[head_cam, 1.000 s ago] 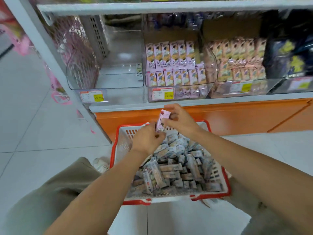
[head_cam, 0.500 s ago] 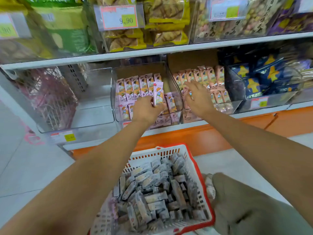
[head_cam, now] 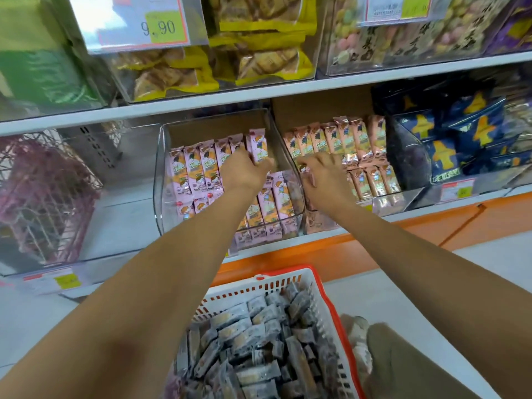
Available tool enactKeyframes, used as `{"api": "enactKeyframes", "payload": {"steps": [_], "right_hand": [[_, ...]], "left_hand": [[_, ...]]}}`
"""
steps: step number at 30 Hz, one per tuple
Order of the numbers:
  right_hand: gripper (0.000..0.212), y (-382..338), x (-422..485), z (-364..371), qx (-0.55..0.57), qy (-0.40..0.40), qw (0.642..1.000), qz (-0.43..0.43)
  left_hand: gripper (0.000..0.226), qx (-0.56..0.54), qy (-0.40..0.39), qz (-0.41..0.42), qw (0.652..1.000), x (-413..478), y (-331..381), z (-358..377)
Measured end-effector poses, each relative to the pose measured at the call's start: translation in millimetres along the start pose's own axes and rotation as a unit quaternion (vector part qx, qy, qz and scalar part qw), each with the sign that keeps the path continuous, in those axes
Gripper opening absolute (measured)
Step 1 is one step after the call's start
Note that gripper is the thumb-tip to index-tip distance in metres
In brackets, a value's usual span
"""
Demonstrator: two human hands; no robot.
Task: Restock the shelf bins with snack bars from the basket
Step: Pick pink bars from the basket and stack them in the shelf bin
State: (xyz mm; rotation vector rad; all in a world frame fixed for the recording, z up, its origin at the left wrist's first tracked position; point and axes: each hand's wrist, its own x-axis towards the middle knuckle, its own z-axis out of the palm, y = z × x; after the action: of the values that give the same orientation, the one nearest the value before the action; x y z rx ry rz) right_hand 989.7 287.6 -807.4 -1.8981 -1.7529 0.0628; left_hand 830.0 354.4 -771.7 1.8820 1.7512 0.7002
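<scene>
Dozens of wrapped snack bars [head_cam: 259, 341] lie heaped in the red-rimmed white basket [head_cam: 326, 289] at the bottom of the view, its near end cut off by the frame edge. Both bare forearms reach over it toward the lower shelf. The left hand [head_cam: 244, 172] is inside the middle clear bin [head_cam: 160, 180], thumb and curled fingers pinching one pink bar [head_cam: 258, 145], which stands upright at the right end of the back row, a little above its neighbours. The right hand [head_cam: 326, 175] lies palm down in the neighbouring bin [head_cam: 385, 201], over the peach-wrapped bars [head_cam: 345, 136], fingers bent near the dividing wall. Its fingertips blur into the wrappers, so whether it grips anything cannot be told. Wrapper print is too soft to read. Farther up, yellow bags [head_cam: 259, 59] fill a bin behind a price tag [head_cam: 149, 24] reading 9.90.
</scene>
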Motion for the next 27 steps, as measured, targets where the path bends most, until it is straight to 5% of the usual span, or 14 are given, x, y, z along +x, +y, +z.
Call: {"api": "enactKeyframes", "payload": {"steps": [12, 15, 27], "right_hand": [[0.042, -1.1, -3.6, -0.3, 0.006, -0.014, 1.000, -0.009], [0.041, -0.9, -3.7, -0.7, 0.016, -0.020, 1.000, -0.005], [0.040, -0.2, -3.4, 0.9, 0.014, -0.016, 1.000, 0.003]], "left_hand": [[0.041, -0.025, -0.003, 0.099, 0.995, -11.1, 2.4, 12.9], [0.057, -0.028, -0.052, 0.135, 0.989, -17.5, -2.5, 10.2], [0.048, 0.235, 0.072, 0.177, 0.953, 6.4, -0.8, 21.5]]}}
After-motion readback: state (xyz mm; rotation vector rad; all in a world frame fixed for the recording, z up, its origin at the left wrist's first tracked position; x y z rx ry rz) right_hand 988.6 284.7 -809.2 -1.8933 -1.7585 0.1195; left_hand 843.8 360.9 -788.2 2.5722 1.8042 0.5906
